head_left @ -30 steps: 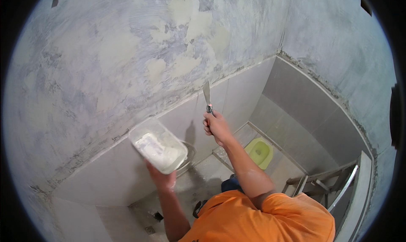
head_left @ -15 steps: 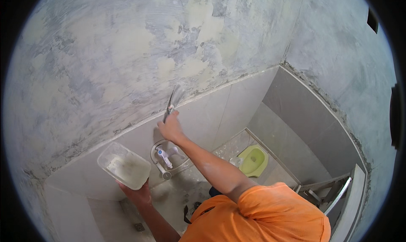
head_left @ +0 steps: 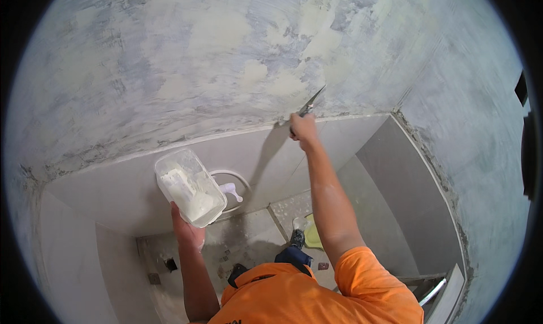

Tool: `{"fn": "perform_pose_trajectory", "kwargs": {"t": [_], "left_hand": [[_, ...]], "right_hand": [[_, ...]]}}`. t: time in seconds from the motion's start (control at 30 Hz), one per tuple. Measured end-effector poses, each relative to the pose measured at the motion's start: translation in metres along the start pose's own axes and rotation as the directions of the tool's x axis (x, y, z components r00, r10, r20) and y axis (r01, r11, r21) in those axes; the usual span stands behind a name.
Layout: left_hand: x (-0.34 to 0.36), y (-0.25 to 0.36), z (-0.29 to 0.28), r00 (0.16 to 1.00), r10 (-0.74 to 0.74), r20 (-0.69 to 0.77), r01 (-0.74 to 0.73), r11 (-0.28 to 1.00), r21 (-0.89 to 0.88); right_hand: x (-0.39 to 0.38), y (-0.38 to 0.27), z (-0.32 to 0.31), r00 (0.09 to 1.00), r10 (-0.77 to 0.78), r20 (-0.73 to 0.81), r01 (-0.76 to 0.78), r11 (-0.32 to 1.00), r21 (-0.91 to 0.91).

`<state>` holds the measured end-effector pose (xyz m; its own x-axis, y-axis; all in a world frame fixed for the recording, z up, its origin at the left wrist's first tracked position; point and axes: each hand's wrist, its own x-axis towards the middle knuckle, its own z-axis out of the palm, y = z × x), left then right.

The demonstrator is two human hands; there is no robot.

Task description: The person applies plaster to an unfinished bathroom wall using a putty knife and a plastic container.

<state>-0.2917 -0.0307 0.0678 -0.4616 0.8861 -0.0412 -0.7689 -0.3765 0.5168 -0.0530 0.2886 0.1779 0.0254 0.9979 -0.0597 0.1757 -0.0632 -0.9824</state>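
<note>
My right hand (head_left: 303,129) grips a putty knife (head_left: 311,100), its blade angled up and right against or very near the mottled, skim-coated wall (head_left: 226,63), just above the tiled band's top edge. In my left hand (head_left: 186,229), held low and left, is a clear plastic tub (head_left: 164,166) with thick white putty (head_left: 198,204) in it. Behind the tub, on the grey tile, are a pale tap (head_left: 232,191) and a looped hose (head_left: 244,179), partly hidden.
A pale green squat toilet (head_left: 313,236) is partly hidden behind my right forearm. My boot (head_left: 297,238) stands on the dusty floor (head_left: 243,233). A side wall (head_left: 483,165) meets the coated wall at right. A frame with metal rails (head_left: 432,290) is at lower right.
In the last half second my right hand with the knife moved up and right along the wall. The tub shifted up and right in view. The squat toilet became more covered.
</note>
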Motion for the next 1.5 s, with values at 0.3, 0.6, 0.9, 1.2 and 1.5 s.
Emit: {"fn": "perform_pose_trajectory", "kwargs": {"t": [0.3, 0.6, 0.9, 1.2, 1.5], "left_hand": [[-0.008, 0.016, 0.002, 0.990, 0.107, -0.088, -0.117, 0.986, -0.121], [-0.026, 0.019, 0.014, 0.977, 0.094, -0.191, -0.106, 0.993, -0.053], [-0.030, 0.016, -0.007, 0.977, 0.153, -0.146, -0.144, 0.987, 0.068], [-0.022, 0.006, 0.010, 0.966, 0.098, -0.238, -0.095, 0.995, 0.022], [-0.015, -0.013, 0.010, 0.985, 0.015, -0.174, -0.001, 0.997, 0.078]], "right_hand": [[-0.140, 0.048, 0.125, 0.939, -0.093, 0.332, 0.234, 0.878, -0.417], [-0.028, 0.029, -0.014, 0.999, 0.022, 0.050, -0.017, 0.995, -0.094], [-0.131, 0.068, 0.115, 0.921, -0.081, 0.382, 0.207, 0.931, -0.301], [-0.089, 0.056, -0.015, 0.990, 0.136, 0.036, -0.137, 0.990, 0.027], [-0.177, 0.030, -0.009, 0.877, 0.033, 0.479, -0.119, 0.981, 0.150]]}}
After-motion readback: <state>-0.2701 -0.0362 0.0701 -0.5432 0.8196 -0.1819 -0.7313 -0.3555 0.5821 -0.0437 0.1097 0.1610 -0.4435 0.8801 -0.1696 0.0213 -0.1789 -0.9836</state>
